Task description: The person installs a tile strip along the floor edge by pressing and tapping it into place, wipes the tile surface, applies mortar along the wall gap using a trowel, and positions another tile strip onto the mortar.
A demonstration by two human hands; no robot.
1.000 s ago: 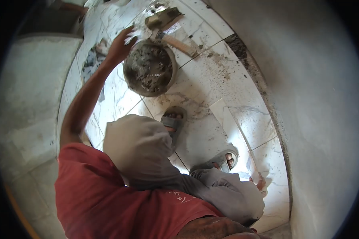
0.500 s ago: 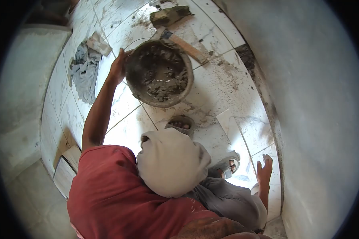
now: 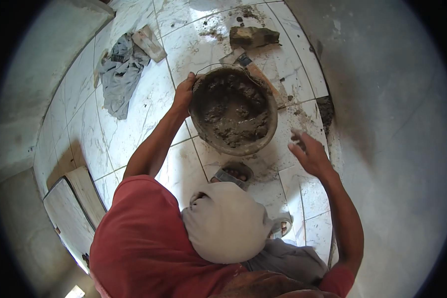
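Note:
A round bucket (image 3: 233, 111) of wet grey-brown mortar stands in front of me, its thin wire handle lying at the far rim. My left hand (image 3: 185, 92) grips the bucket's left rim, thumb up and the other fingers hidden behind the wall. To the right of the bucket, my right hand (image 3: 308, 151) is in the air with its fingers apart and nothing in it. A hammer-like tool with a wooden handle (image 3: 265, 82) lies partly behind the bucket. Beyond it is a rough, dirty block (image 3: 253, 37).
A grey cloth (image 3: 120, 82) and a pale block (image 3: 149, 43) lie on the tiled floor at the left. Boards or tiles (image 3: 72, 213) lean at the lower left. A grey wall (image 3: 387, 124) runs along the right. Mortar crumbs dot the tiles. My sandalled feet are below the bucket.
My left hand has come down from beyond the bucket onto its rim. My right hand has risen from the lower right towards the bucket. The view has shifted, and the bucket appears nearer the centre.

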